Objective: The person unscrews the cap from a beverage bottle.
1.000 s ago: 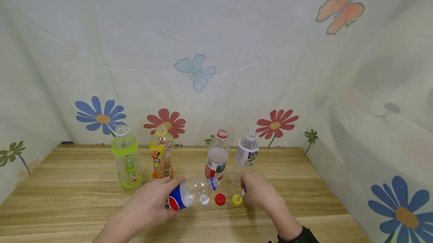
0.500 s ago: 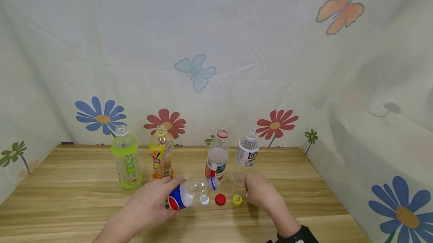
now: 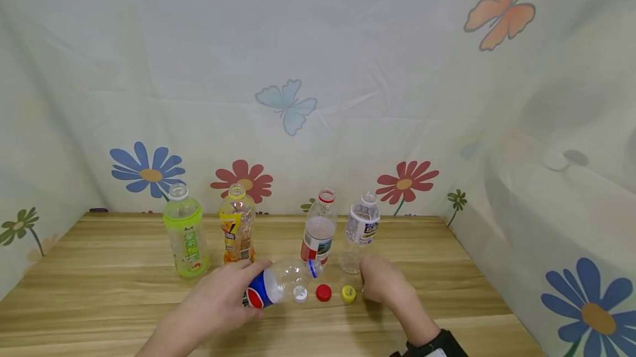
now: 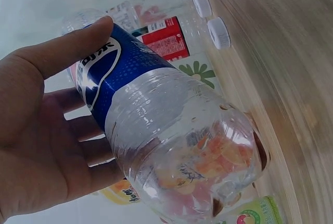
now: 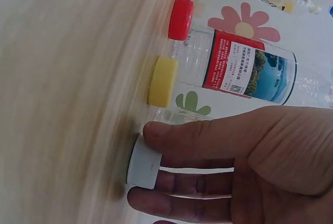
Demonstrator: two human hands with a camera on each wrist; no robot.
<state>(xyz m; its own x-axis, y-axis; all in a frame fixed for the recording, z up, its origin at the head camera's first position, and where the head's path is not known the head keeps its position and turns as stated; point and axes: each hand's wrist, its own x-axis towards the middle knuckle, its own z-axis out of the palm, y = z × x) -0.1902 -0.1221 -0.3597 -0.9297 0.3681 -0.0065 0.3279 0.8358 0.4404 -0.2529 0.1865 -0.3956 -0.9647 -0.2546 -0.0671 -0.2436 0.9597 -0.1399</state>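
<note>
My left hand (image 3: 223, 293) grips an empty cola bottle (image 4: 151, 109) with a blue label round its middle. The bottle lies tilted sideways, its uncapped neck with a blue ring pointing right. Over at the right, my right hand (image 3: 381, 280) pinches a white bottle cap (image 5: 144, 162) between thumb and fingers, low at the tabletop; the hand hides this cap in the head view. Left of it, a yellow cap (image 3: 348, 293), a red cap (image 3: 323, 292) and another white cap (image 3: 300, 293) sit in a row. The left wrist view shows two white caps beside the red one.
Uncapped bottles stand along the back: a green-labelled one (image 3: 186, 235), an orange-and-yellow one (image 3: 238, 230), a red-labelled one (image 3: 319, 230) and a clear one (image 3: 361, 227) behind my right hand. A printed cloth (image 3: 318, 42) hangs behind the wooden table (image 3: 124, 313).
My right hand has shifted slightly right, and the blue-and-white bit at its fingertips has gone out of sight. The left hand and cola bottle have stayed put.
</note>
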